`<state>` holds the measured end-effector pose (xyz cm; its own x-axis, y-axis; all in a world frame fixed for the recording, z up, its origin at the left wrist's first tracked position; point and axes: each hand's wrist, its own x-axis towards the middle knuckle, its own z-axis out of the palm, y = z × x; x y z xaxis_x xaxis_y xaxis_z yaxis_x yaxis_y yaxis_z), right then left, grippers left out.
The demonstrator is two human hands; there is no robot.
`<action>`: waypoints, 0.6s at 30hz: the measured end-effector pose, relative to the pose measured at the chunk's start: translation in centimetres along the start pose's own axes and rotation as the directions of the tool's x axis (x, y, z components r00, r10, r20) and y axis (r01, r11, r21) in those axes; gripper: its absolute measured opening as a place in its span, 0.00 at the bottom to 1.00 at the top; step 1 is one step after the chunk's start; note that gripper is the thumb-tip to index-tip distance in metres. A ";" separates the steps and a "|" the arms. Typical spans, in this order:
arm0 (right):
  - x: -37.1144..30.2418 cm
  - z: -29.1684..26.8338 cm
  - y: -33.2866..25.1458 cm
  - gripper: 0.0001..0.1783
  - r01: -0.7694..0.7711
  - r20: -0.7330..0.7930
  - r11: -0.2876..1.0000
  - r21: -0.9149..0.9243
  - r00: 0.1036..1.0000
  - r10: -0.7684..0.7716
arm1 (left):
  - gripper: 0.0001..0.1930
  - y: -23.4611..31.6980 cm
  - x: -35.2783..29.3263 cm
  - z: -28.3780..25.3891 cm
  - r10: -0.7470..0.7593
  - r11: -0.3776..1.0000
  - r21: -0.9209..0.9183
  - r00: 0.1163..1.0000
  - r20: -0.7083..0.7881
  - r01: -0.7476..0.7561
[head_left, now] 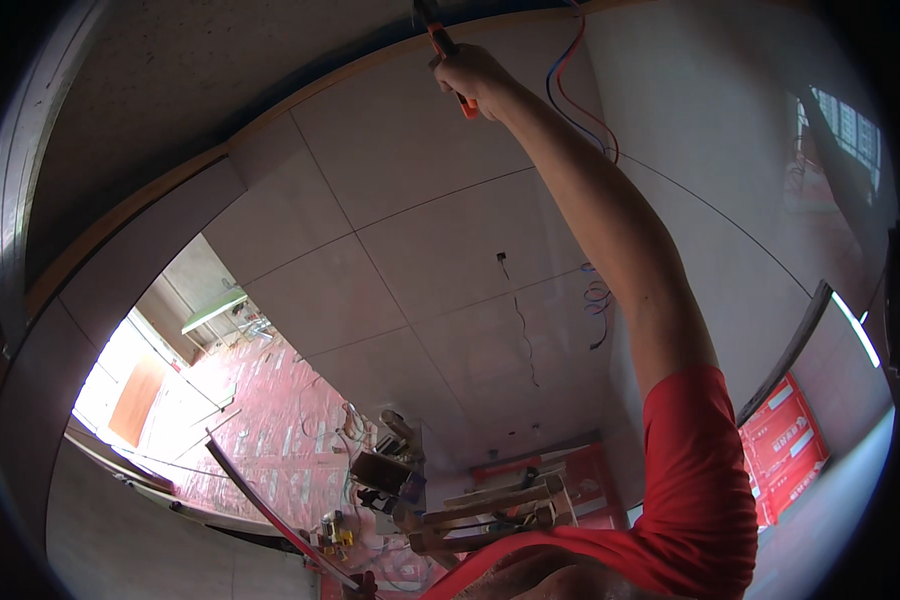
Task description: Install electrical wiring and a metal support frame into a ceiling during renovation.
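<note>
- While holding an orange-and-black hand tool [440, 38] up near the top edge of the grey large-tiled wall [440, 250], apparently lining up there.
- Next, likely needing steady aim.
- Gripping the handle in a curled right hand [467, 72].
- Low and left of the wall, apparently touching a long, thin, pinkish strip [272, 517] with the left hand [365, 587]; cannot tell whether closed.

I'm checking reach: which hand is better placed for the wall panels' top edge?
Probably right: the right hand is raised high, gripping an orange-handled tool; the left hand is low, at a long strip.
</note>
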<state>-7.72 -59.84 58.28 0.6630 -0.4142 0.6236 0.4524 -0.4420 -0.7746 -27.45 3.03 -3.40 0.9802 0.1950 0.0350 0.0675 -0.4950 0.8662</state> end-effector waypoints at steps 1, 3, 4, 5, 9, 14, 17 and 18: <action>-0.2 0.3 -0.1 0.05 0.002 -0.008 1.000 -0.001 1.000 -0.002 | 0.16 0.1 0.5 -0.1 0.001 1.000 0.001 1.000 0.003 -0.001; -0.9 0.9 -0.3 0.09 -0.023 -0.075 1.000 -0.005 0.997 0.022 | 0.16 0.2 1.3 -0.2 -0.001 1.000 0.002 1.000 0.015 0.001; -0.6 1.0 -0.1 0.10 -0.043 -0.071 0.999 0.009 0.996 0.044 | 0.16 0.2 1.7 -0.3 -0.004 1.000 0.001 1.000 0.025 0.004; -0.2 1.1 0.0 0.10 -0.044 -0.078 0.999 0.002 0.996 0.044 | 0.16 0.2 2.0 -0.3 -0.008 1.000 0.001 0.999 0.034 0.008; 0.4 0.6 0.4 0.09 -0.002 -0.040 0.996 -0.089 0.999 -0.001 | 0.17 0.4 2.0 -1.0 -0.024 1.000 0.016 0.999 0.034 0.024; -0.4 -1.6 1.5 0.21 -0.299 0.478 0.490 0.819 0.828 -0.294 | 0.17 0.9 1.2 -1.2 -0.055 0.998 0.020 0.998 0.019 0.054; -1.2 -1.6 0.9 0.24 -0.248 0.460 0.538 0.806 0.834 -0.304 | 0.17 1.2 0.1 -2.0 -0.077 0.996 0.034 0.997 0.011 0.077; -1.0 -1.7 1.1 0.24 -0.248 0.458 0.536 0.807 0.835 -0.304 | 0.18 1.4 -0.2 -2.0 -0.083 0.996 0.036 0.997 0.010 0.083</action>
<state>-8.85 -61.25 57.00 0.6895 0.1532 0.7079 0.5596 0.5078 -0.6550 -27.94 4.03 -1.19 0.9731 0.2267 -0.0421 0.1549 -0.5077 0.8475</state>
